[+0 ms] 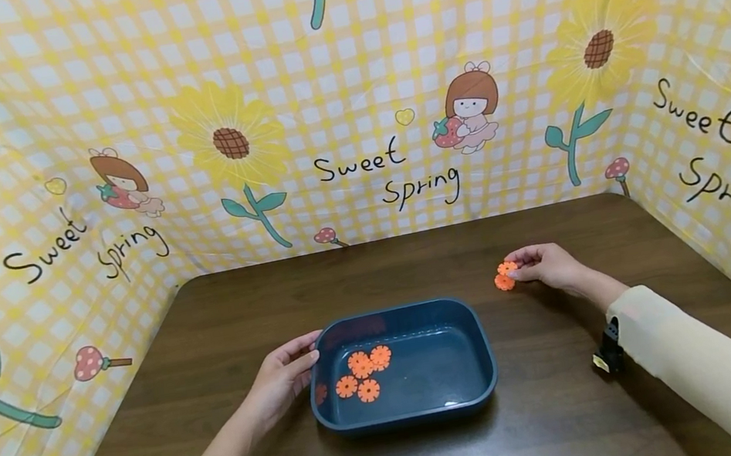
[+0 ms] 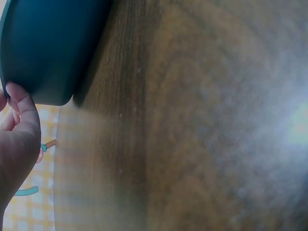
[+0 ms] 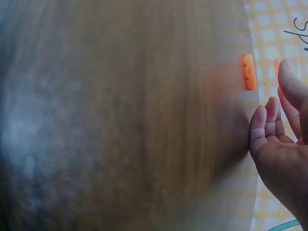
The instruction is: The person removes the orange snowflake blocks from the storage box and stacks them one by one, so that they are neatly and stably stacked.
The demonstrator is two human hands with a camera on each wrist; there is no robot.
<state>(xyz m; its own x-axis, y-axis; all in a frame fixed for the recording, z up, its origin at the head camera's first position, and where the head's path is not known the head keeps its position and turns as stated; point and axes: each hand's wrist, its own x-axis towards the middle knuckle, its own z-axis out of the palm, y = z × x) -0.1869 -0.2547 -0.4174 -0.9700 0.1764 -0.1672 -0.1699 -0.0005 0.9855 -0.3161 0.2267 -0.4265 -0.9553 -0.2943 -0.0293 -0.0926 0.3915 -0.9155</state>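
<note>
A dark blue rectangular bin (image 1: 434,415) sits on the table, several orange notched plastic discs (image 1: 369,391) lying in its left half. My left hand (image 1: 285,373) grips the bin's left end, thumb over the rim and fingers against the outer wall; the left wrist view shows the hand (image 2: 21,120) at the bin's corner (image 2: 53,53). To the right of the bin, my right hand (image 1: 548,265) pinches an orange notched disc (image 1: 507,268) between thumb and fingers. A second orange disc (image 1: 504,283) lies right beside it, seen edge-on (image 3: 249,72) in the right wrist view.
The brown wooden table (image 1: 242,300) has rounded far corners. A yellow checked cloth (image 1: 362,205) printed with flowers and lettering hangs behind the table and along both sides. Each sleeve carries a black wrist device, like the one (image 1: 609,350) at the right.
</note>
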